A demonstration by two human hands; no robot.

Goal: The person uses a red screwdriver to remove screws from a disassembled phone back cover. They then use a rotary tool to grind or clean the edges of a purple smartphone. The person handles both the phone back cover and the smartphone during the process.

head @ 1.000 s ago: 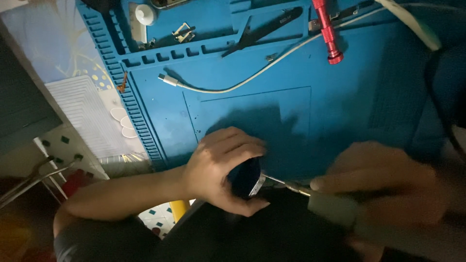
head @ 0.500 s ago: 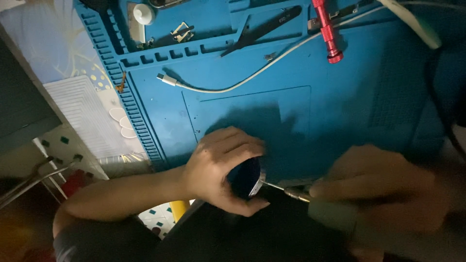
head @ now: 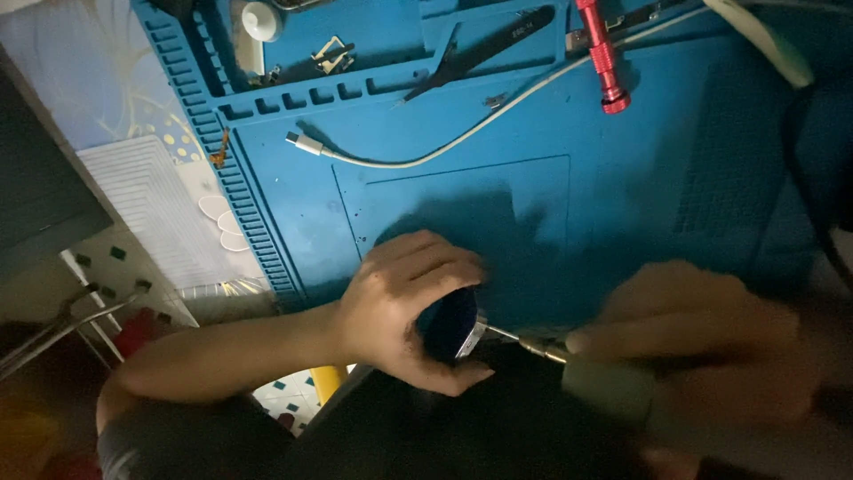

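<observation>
Little has shifted since a moment ago: my left hand still cups the small dark round device at the blue mat's near edge, my right hand still gripping the screwdriver against its rim.

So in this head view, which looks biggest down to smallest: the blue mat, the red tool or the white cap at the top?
1. Blue mat, by far the largest.
2. Red tool, partly cut off by the top edge.
3. White cap, smallest, also partly cut off.
</observation>
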